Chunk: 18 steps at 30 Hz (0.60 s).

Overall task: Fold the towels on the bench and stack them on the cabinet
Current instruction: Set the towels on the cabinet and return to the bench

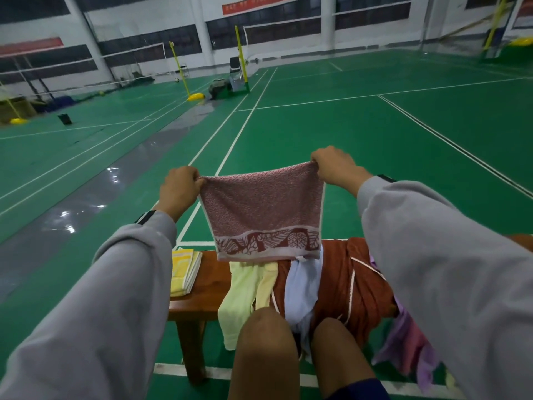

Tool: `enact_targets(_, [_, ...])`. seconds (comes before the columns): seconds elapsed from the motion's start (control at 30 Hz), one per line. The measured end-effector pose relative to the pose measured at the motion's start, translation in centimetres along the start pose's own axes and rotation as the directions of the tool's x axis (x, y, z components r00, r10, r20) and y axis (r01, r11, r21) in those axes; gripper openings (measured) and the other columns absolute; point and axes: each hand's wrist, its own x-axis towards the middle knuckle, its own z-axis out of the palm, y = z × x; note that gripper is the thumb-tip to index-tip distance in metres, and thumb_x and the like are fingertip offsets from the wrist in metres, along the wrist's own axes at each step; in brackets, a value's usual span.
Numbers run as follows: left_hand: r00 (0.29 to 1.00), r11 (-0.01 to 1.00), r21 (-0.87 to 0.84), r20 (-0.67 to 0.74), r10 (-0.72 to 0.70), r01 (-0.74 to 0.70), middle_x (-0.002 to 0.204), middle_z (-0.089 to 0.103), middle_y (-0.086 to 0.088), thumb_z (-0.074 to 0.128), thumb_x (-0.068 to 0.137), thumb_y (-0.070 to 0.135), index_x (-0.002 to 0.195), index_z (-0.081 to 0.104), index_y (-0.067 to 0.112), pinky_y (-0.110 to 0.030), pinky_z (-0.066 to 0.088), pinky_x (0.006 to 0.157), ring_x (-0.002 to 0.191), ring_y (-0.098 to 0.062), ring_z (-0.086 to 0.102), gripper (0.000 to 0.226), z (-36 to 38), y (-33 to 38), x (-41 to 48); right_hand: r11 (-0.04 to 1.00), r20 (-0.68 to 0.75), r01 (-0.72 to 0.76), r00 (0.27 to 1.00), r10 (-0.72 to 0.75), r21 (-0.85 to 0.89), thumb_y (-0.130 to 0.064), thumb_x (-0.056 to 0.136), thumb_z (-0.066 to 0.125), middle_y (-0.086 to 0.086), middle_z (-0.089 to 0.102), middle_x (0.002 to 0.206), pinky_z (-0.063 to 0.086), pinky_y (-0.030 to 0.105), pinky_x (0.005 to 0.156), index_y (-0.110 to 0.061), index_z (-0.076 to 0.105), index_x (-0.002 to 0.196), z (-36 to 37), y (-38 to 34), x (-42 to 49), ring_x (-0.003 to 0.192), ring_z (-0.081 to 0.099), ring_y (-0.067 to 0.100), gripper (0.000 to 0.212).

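Two hands, left hand (180, 187) and right hand (336, 166), each pinching a top corner of one pink towel (264, 215), one folded yellow towel (184, 269) on wooden bench (207, 287), loose towel heap (331, 287) beside.

The surface (202, 287) is largely buried under heaped towels (340, 281), its right end behind a grey sleeve (450, 272); the red wall banner's (253, 4) lettering is unreadable.

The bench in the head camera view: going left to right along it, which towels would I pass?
Folded yellow towel → pale green towel → cream towel → light blue towel → rust-brown towel → purple towel, hanging off the front edge.
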Motion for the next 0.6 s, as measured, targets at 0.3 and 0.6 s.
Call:
enact_targets(0.3, [0.997, 0.995, -0.080, 0.037, -0.062, 0.065, 0.074, 0.071, -0.012, 0.075, 0.086, 0.011, 0.073, 0.068, 0.011, -0.047, 0.060, 0.082, 0.076, -0.031, 0.069, 0.015, 0.2, 0.6, 0.7, 1.000, -0.025, 0.002, 1.000, -0.003, -0.017, 0.001, 0.096, 0.049, 0.013, 0.061, 0.095, 0.052, 0.044, 0.074, -0.007, 0.058, 0.098, -0.4, 0.2, 0.4, 0.085, 0.062, 0.033, 0.012])
enact_targets(0.6, [0.998, 0.990, -0.126, 0.013, -0.056, 0.057, 0.077, 0.070, -0.010, 0.077, 0.084, 0.007, 0.075, 0.067, 0.011, -0.048, 0.059, 0.083, 0.080, -0.031, 0.067, 0.014, 0.8, 1.1, 1.5, 1.000, -0.020, -0.028, 0.999, 0.028, 0.014, 0.002, 0.095, 0.050, 0.015, 0.062, 0.096, 0.051, 0.042, 0.073, -0.006, 0.059, 0.099, 0.1, 1.1, 0.5, 0.086, 0.063, 0.035, 0.012])
